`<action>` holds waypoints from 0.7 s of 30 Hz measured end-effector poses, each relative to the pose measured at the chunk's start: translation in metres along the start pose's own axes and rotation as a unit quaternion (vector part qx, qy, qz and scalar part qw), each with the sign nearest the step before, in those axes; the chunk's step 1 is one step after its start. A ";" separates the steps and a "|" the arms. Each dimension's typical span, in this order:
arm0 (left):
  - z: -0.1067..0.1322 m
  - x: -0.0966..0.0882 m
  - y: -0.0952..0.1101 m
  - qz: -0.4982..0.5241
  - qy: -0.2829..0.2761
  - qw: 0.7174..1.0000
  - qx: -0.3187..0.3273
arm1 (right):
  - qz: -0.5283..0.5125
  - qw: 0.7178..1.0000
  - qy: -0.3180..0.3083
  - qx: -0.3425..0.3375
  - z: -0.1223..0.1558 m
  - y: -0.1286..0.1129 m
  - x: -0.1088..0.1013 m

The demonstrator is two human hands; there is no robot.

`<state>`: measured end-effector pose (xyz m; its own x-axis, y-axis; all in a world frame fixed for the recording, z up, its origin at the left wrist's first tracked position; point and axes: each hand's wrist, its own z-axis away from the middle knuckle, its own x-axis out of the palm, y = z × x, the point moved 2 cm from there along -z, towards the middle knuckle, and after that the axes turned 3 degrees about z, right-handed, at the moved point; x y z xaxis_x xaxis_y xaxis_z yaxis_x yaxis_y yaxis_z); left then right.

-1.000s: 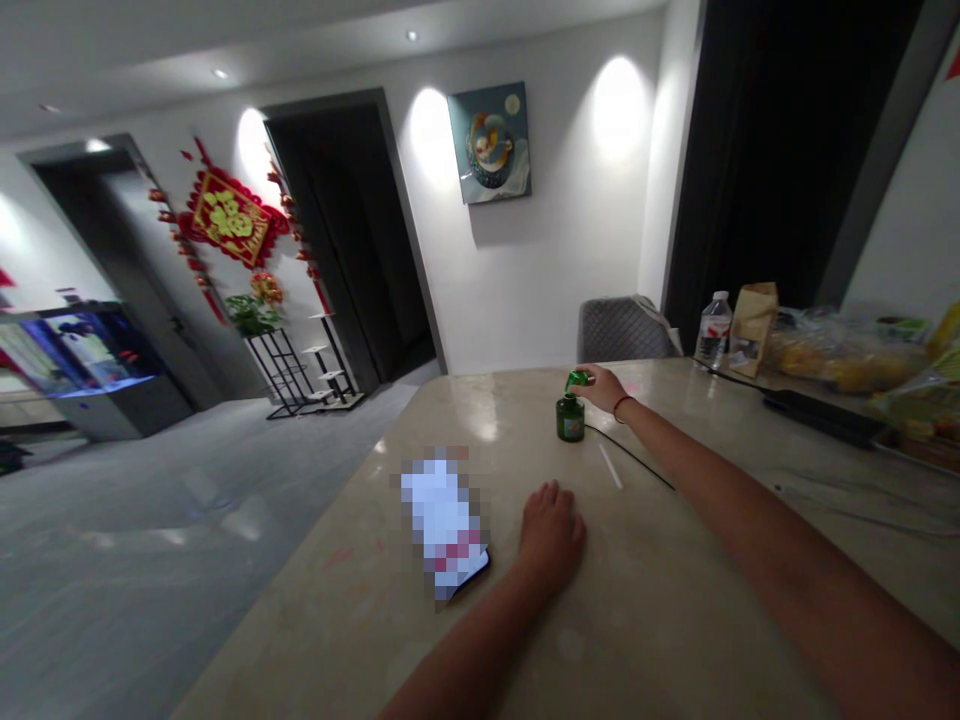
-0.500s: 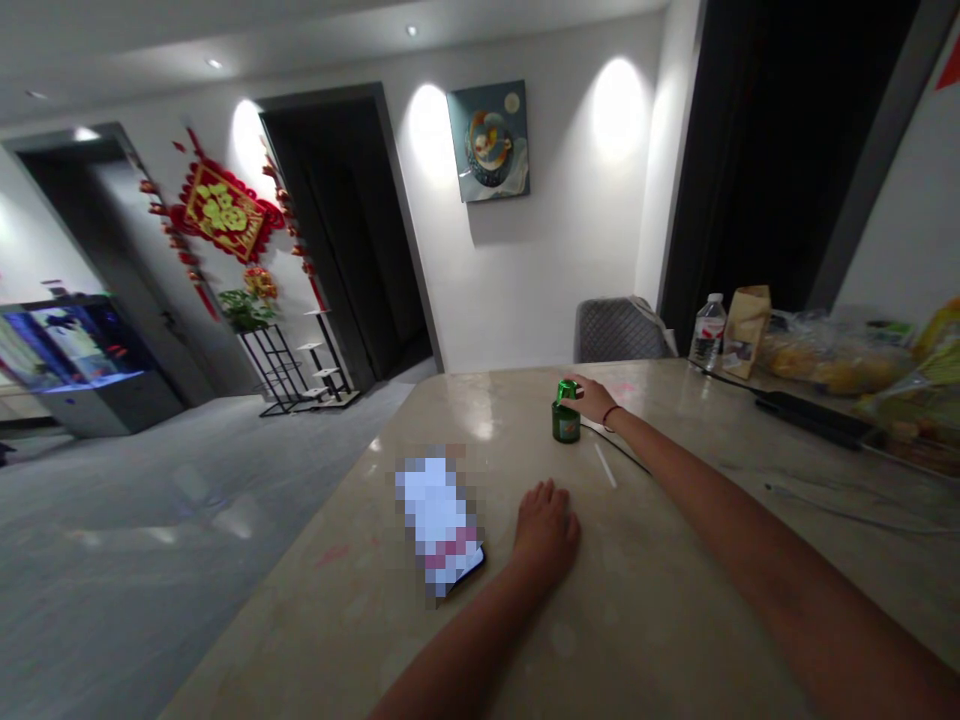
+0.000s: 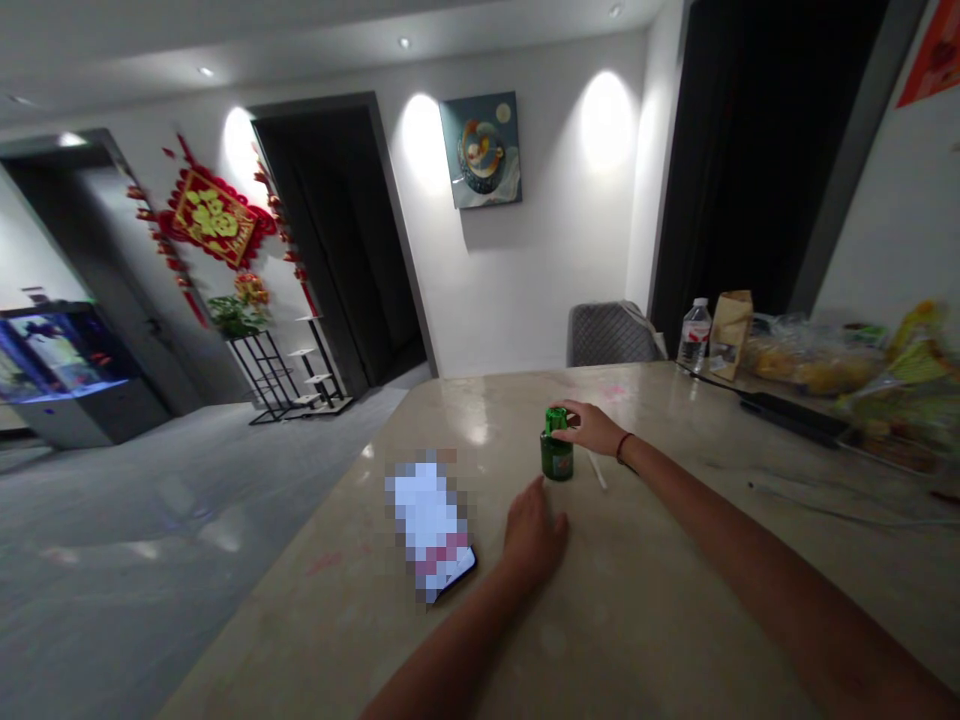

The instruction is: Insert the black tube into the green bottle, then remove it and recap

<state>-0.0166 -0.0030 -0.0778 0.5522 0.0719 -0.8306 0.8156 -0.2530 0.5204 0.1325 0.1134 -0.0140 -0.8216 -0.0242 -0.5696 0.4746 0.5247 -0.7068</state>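
Observation:
A small dark green bottle point(image 3: 557, 462) with a label on its front and a brighter green cap point(image 3: 556, 420) stands upright on the table. My right hand point(image 3: 596, 430) reaches in from the right, thumb and fingers closed around the cap. My left hand point(image 3: 534, 535) rests on the table just in front of the bottle, its index finger pointing toward the base and its thumb held apart. That hand is open and holds nothing; whether the fingertip touches the bottle I cannot tell. To its left lies a phone point(image 3: 431, 525) with a lit, blurred screen.
A thin white stick point(image 3: 598, 472) lies right of the bottle on the pale, shiny table point(image 3: 645, 620). Farther right are a water bottle point(image 3: 694, 335), a paper bag point(image 3: 730, 333), a black power strip point(image 3: 793, 418), cables and plastic bags of food. A grey chair point(image 3: 611, 335) stands behind the table.
My right hand has brought the green bottle nearer to me. My left hand has shifted slightly, its index finger now extended toward the bottle's base. The view has turned a little.

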 end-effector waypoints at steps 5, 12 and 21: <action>-0.016 -0.001 -0.005 0.094 0.017 0.994 -0.049 | -0.042 0.999 -0.022 -0.013 0.015 -0.011 0.002; -0.046 0.004 0.000 0.155 0.038 0.986 -0.052 | -0.036 0.999 0.000 -0.013 0.025 -0.015 0.006; -0.045 0.008 -0.002 0.125 0.057 0.989 -0.046 | -0.067 0.996 0.026 0.043 0.030 -0.007 0.020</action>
<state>-0.0066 0.0413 -0.0766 0.7502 0.1273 -0.6488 0.6605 -0.1871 0.7271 0.1222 0.0834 -0.0327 -0.8934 -0.0441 -0.4471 0.3831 0.4448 -0.8095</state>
